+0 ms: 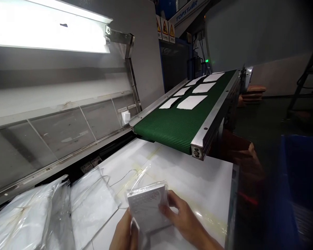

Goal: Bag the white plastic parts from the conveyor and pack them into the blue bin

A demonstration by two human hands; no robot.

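The bagged white packet (pixel 148 210) is held up just above the near part of a white-covered worktop (pixel 206 173), between the person's two hands. Its broad face is tipped toward the wearer, an angle that probably keeps both the face and the upper edge in plain sight. Loose clear film stands up from that upper edge.

The right hand (pixel 181 215) pinches the packet at its right side, thumb pressed on the front and fingers behind, a grip that seems meant to steady it without covering much of the face. The left hand (pixel 123 231) lies against the lower left edge, apparently bearing some weight; its fingertips are hidden, so how tightly they close cannot be told.

To the left lie a tied bundle (pixel 18 215) in clear plastic and a flat white bag (pixel 94 205), both near the left hand, presumably for easy reach. Beyond the worktop, a green conveyor belt (pixel 169 125) slopes upward, carrying white pieces (pixel 191 102) in two rows, spaced apart, perhaps so none overlap. A bright lamp (pixel 49 26) hangs at upper left, likely placed to light the worktop.
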